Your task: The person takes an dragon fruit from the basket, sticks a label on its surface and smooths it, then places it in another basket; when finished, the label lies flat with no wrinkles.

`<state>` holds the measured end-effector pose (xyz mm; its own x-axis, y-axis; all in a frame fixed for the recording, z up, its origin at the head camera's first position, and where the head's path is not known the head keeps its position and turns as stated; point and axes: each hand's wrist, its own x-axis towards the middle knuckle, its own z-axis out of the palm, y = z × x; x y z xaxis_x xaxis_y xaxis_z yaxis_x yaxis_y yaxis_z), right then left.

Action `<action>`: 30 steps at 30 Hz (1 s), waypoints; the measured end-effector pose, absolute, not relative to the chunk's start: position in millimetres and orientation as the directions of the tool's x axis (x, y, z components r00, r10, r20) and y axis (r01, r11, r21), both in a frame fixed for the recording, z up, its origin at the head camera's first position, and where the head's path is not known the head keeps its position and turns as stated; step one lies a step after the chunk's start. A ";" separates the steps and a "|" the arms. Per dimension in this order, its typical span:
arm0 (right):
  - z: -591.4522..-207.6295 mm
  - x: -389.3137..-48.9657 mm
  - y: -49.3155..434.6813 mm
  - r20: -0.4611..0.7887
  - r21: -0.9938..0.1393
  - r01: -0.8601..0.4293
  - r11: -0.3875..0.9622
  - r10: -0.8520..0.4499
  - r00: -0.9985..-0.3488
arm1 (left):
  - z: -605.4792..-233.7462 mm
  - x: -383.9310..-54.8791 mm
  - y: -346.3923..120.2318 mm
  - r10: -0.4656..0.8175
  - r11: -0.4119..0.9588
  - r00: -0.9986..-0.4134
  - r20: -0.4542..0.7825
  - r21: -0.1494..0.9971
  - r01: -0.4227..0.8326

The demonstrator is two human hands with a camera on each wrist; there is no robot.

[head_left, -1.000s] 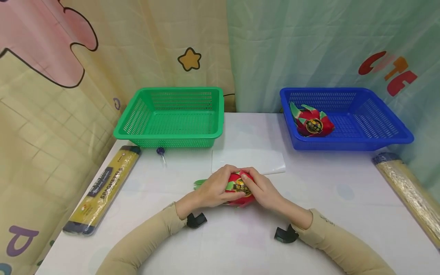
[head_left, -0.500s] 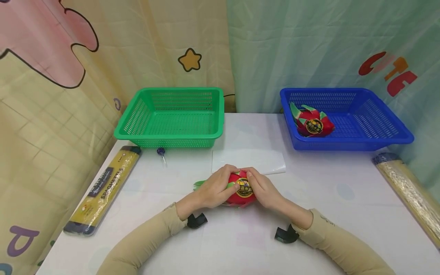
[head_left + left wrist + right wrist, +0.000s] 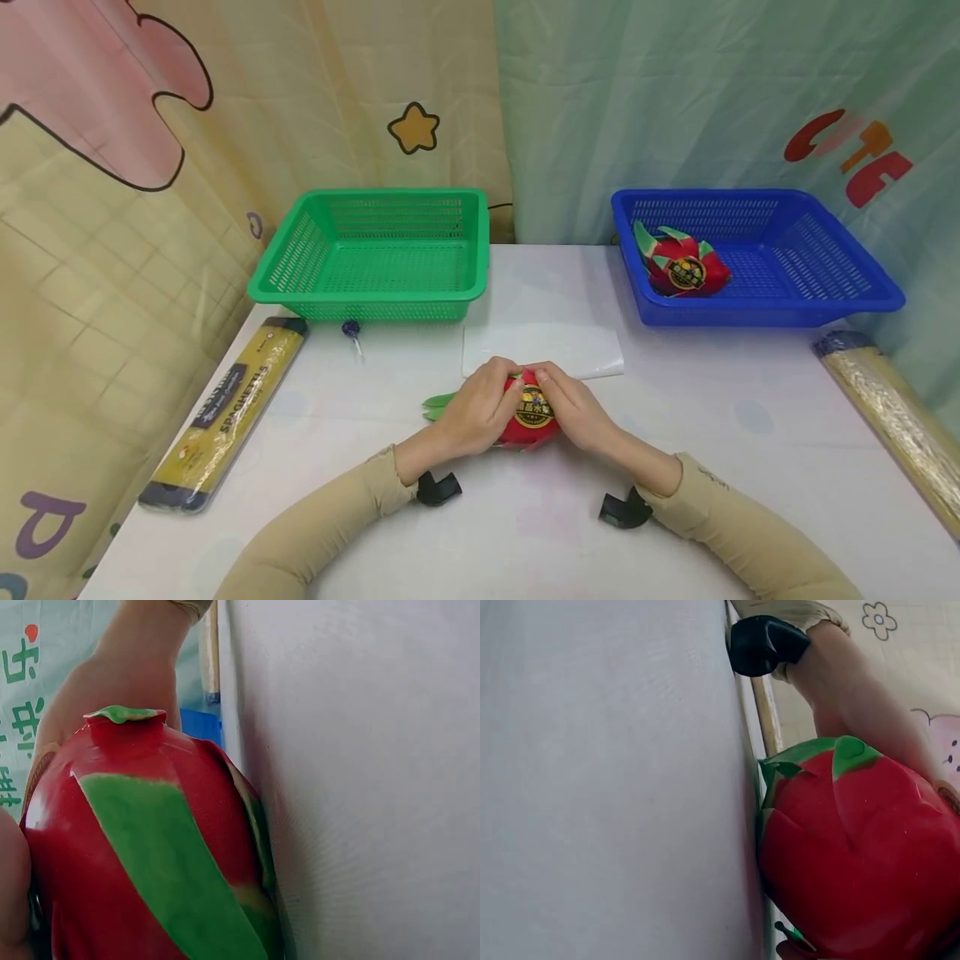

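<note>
A red dragon fruit point(image 3: 532, 427) with green-tipped scales and a black and gold label lies on the white table in front of me. My left hand point(image 3: 474, 410) grips its left side, and green leaf tips stick out past that hand. On the other side my right hand point(image 3: 581, 412) holds the fruit, its thumb beside the label. Both hands' fingertips are hidden behind the fruit. In the left wrist view the dragon fruit point(image 3: 150, 847) shows a broad green scale; the right wrist view shows the dragon fruit's red side point(image 3: 862, 855) close to the tabletop.
At the back left stands a green basket point(image 3: 367, 298). The blue basket point(image 3: 757, 315) at the back right holds another dragon fruit point(image 3: 686, 268). Spaghetti packs point(image 3: 228, 408) point(image 3: 896, 425) lie along both sides. A lollipop point(image 3: 351, 330) and a white sheet point(image 3: 543, 348) lie behind the hands.
The left thumb has moved up and off the front of the fruit, and the left hand has shifted slightly right. The right thumb has drawn back, so the label shows more fully.
</note>
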<state>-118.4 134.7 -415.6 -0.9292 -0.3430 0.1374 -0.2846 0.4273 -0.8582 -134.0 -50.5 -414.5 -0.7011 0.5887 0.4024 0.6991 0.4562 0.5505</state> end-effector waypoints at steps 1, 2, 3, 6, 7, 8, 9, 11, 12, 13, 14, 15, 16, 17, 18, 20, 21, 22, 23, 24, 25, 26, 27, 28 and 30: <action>-416.1 -119.3 136.0 0.132 -0.862 -0.285 0.419 -0.359 -0.924 | -414.9 -134.3 -51.0 0.591 0.450 -0.700 0.402 0.556 0.699; -416.4 -120.1 137.6 0.117 -0.865 -0.283 0.415 -0.381 -0.917 | -415.3 -134.6 -51.6 0.589 0.440 -0.700 0.403 0.567 0.696; -416.5 -121.1 139.5 0.100 -0.869 -0.277 0.409 -0.405 -0.909 | -416.1 -135.0 -52.2 0.582 0.429 -0.704 0.407 0.581 0.691; -416.8 -124.0 145.7 0.039 -0.877 -0.264 0.402 -0.486 -0.873 | -417.5 -136.2 -53.7 0.561 0.402 -0.721 0.406 0.628 0.666; -416.4 -124.7 147.6 0.019 -0.881 -0.257 0.398 -0.511 -0.859 | -417.6 -136.4 -54.0 0.552 0.395 -0.731 0.400 0.647 0.652; -416.2 -125.4 149.2 0.004 -0.885 -0.251 0.391 -0.534 -0.846 | -417.5 -136.4 -54.1 0.541 0.393 -0.746 0.388 0.668 0.632; -415.8 -126.0 150.5 -0.002 -0.889 -0.249 0.385 -0.547 -0.837 | -417.4 -136.3 -54.0 0.532 0.395 -0.761 0.371 0.687 0.610; -414.9 -126.8 152.0 -0.009 -0.896 -0.245 0.371 -0.565 -0.825 | -416.1 -135.6 -53.1 0.518 0.410 -0.793 0.322 0.719 0.561; -414.6 -127.0 152.5 -0.010 -0.900 -0.242 0.364 -0.570 -0.821 | -415.3 -134.8 -52.5 0.505 0.424 -0.811 0.294 0.734 0.531; -414.3 -126.9 153.0 -0.011 -0.900 -0.241 0.362 -0.571 -0.821 | -414.4 -134.1 -51.7 0.492 0.437 -0.829 0.266 0.748 0.500; -414.0 -126.9 153.3 -0.008 -0.900 -0.245 0.361 -0.574 -0.819 | -413.5 -133.2 -50.7 0.477 0.444 -0.844 0.244 0.762 0.471; -413.7 -126.9 153.7 -0.006 -0.899 -0.248 0.360 -0.577 -0.817 | -412.5 -132.1 -49.6 0.464 0.449 -0.856 0.228 0.773 0.449; -413.5 -126.9 154.0 -0.006 -0.900 -0.249 0.358 -0.580 -0.815 | -411.7 -131.1 -48.4 0.452 0.455 -0.866 0.217 0.779 0.432; -413.5 -126.9 154.4 -0.005 -0.898 -0.254 0.360 -0.584 -0.812 | -410.9 -130.0 -47.3 0.440 0.460 -0.873 0.212 0.782 0.421; -413.5 -126.9 154.8 -0.004 -0.898 -0.257 0.358 -0.590 -0.807 | -410.1 -129.0 -46.2 0.429 0.463 -0.877 0.214 0.782 0.417; -413.8 -127.2 155.4 0.001 -0.899 -0.266 0.349 -0.604 -0.797 | -409.3 -127.0 -44.5 0.420 0.457 -0.876 0.237 0.778 0.430; -414.1 -127.3 155.7 0.001 -0.900 -0.266 0.345 -0.609 -0.793 | -409.1 -126.1 -43.9 0.421 0.464 -0.872 0.251 0.766 0.445; -414.4 -127.3 156.0 0.002 -0.901 -0.268 0.342 -0.614 -0.789 | -409.1 -125.5 -43.4 0.422 0.469 -0.867 0.267 0.754 0.460; -414.8 -127.4 156.3 0.005 -0.901 -0.272 0.338 -0.618 -0.786 | -409.2 -125.0 -42.9 0.425 0.474 -0.860 0.283 0.740 0.478; -415.2 -127.5 156.5 0.010 -0.902 -0.276 0.333 -0.623 -0.782 | -409.4 -124.7 -42.5 0.429 0.478 -0.853 0.299 0.726 0.494; -415.7 -127.6 156.7 0.016 -0.901 -0.283 0.329 -0.626 -0.780 | -409.7 -124.5 -42.1 0.432 0.481 -0.846 0.313 0.714 0.509; -416.3 -127.6 156.8 0.021 -0.900 -0.290 0.326 -0.633 -0.774 | -410.0 -124.3 -41.8 0.433 0.485 -0.841 0.325 0.703 0.521; -416.9 -127.7 156.8 0.025 -0.896 -0.299 0.327 -0.638 -0.770 | -410.2 -124.3 -41.6 0.431 0.487 -0.838 0.334 0.696 0.528; -417.5 -127.8 156.6 0.029 -0.894 -0.307 0.326 -0.643 -0.766 | -410.6 -124.4 -41.5 0.430 0.487 -0.837 0.339 0.693 0.532; -418.3 -127.7 156.1 0.030 -0.890 -0.315 0.329 -0.649 -0.761 | -410.9 -124.4 -41.5 0.426 0.486 -0.836 0.345 0.693 0.533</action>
<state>-127.7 156.1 -418.3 -0.7605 -0.6486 0.0295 -0.3154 0.3293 -0.8900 -124.4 -41.5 -410.9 -0.8364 0.4257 0.3453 0.5332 0.4856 0.6928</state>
